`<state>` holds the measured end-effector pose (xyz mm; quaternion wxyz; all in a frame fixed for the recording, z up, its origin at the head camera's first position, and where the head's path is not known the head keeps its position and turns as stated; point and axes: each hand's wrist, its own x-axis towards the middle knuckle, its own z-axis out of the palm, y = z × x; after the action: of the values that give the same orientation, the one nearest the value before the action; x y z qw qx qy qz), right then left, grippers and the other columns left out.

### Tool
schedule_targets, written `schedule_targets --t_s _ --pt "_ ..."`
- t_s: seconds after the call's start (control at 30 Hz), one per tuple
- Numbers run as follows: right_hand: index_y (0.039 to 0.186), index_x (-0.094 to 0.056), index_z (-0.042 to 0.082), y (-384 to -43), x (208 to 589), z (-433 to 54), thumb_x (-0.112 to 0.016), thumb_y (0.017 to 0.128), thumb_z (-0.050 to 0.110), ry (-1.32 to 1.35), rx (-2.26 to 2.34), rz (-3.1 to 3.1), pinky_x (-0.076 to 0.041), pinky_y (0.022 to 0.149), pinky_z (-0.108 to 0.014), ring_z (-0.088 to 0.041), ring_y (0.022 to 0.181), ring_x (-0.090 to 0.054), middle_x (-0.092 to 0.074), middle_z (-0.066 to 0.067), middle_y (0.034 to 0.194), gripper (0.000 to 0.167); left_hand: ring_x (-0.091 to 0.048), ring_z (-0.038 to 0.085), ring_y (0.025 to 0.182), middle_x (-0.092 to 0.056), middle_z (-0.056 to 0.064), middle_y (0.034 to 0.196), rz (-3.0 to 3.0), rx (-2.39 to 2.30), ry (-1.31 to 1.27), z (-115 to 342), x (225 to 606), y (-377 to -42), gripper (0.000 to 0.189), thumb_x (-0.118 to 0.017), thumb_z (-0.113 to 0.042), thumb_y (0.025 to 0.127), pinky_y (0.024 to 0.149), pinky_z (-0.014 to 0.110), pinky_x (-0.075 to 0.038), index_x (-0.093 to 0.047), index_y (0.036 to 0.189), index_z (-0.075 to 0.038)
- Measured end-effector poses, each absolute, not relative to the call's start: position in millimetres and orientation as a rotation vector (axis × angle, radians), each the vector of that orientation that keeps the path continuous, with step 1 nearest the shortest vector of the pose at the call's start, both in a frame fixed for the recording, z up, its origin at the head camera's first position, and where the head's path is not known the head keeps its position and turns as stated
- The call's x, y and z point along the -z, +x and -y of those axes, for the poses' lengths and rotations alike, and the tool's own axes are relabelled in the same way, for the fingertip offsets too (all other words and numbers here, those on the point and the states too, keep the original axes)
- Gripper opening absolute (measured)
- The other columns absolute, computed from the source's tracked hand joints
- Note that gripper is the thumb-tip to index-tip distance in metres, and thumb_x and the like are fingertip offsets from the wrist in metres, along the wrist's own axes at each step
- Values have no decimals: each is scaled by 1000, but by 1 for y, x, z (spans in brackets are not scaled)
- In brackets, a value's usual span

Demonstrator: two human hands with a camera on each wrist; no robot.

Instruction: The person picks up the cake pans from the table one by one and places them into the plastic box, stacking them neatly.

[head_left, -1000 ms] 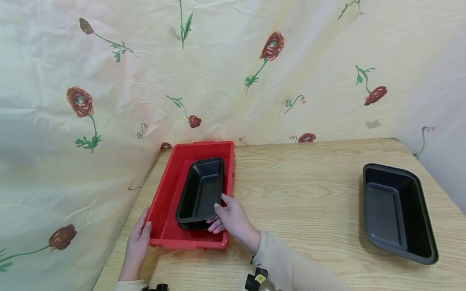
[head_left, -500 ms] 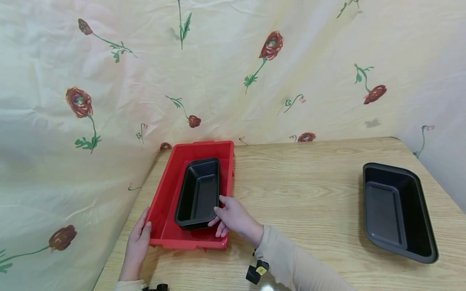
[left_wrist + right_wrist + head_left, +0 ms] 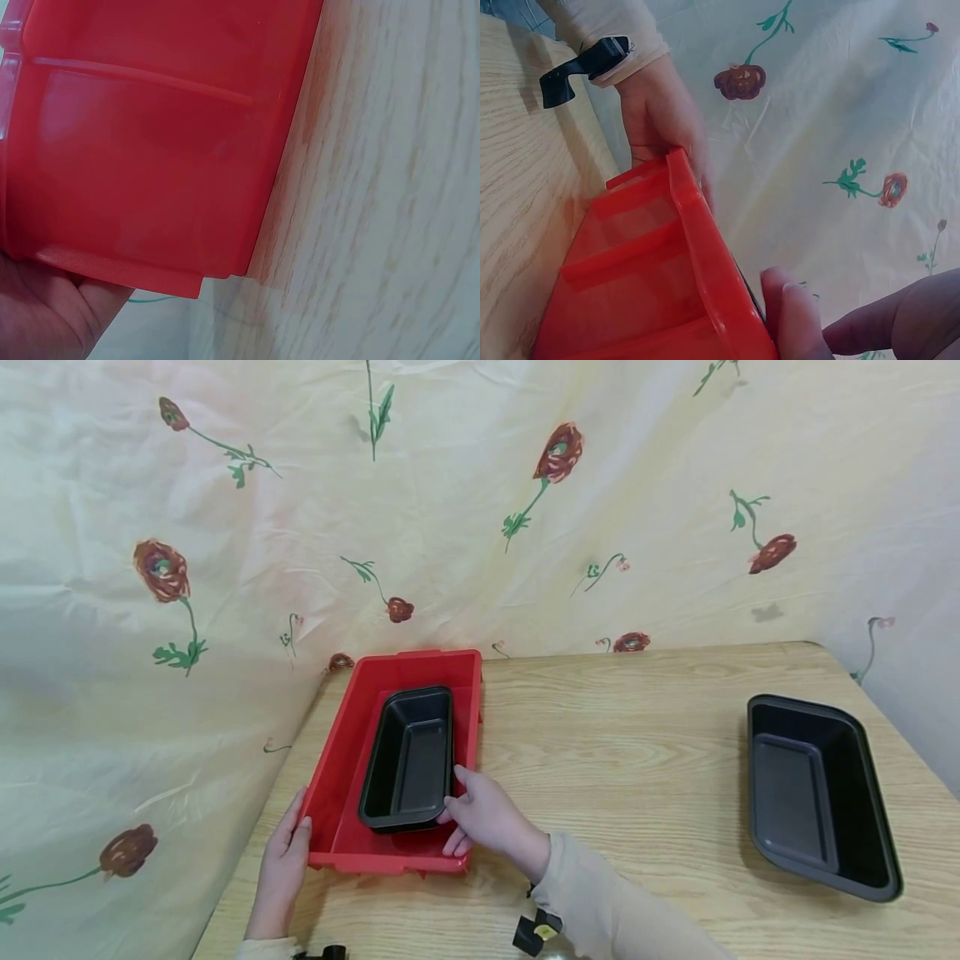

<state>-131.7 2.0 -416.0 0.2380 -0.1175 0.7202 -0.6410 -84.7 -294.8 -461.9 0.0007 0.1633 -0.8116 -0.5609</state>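
Observation:
In the head view a black loaf pan (image 3: pixel 420 767) lies inside the red plastic tray (image 3: pixel 337 827) on the left part of the table. My left hand (image 3: pixel 285 856) grips the tray's near left corner, the thumb over the rim; the left wrist view shows the palm (image 3: pixel 45 319) against the tray's edge. At the right wall of the tray, my right hand (image 3: pixel 491 814) has its fingers loosely bent by the pan's near right corner. Its thumb is close to the pan's rim; whether they touch is hard to tell. Part of those fingers is hidden behind the tray rim.
Another black loaf pan (image 3: pixel 817 802) stands on the right side of the wooden table (image 3: pixel 607 752). A flowered cloth (image 3: pixel 465 510) hangs behind the table and along its left side.
The upper loaf pan has shifted slightly left and settled down, covering the lower rim that showed beneath it. My right hand has drawn back a little to the right. The left hand stays put.

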Motion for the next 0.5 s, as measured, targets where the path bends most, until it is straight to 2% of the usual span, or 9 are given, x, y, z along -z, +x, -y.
schedule_targets --t_s 0.27,0.5 --pt "152 -22 -5 -122 412 -12 -60 96 8 -365 1726 -2039 -56 52 -31 -23 52 -65 -69 -5 87 69 -20 31 145 -15 5 162 2550 1740 510 295 462 -84 53 -34 -23 107 113 49 -28 -16 157 -25" --pt "151 -25 -6 -116 408 -25 -57 96 3 -441 1771 -1998 -58 54 -33 -25 55 -66 -71 -8 93 64 -20 32 145 -15 5 162 2563 1735 519 294 460 -84 54 -33 -24 107 112 51 -28 -15 157 -26"
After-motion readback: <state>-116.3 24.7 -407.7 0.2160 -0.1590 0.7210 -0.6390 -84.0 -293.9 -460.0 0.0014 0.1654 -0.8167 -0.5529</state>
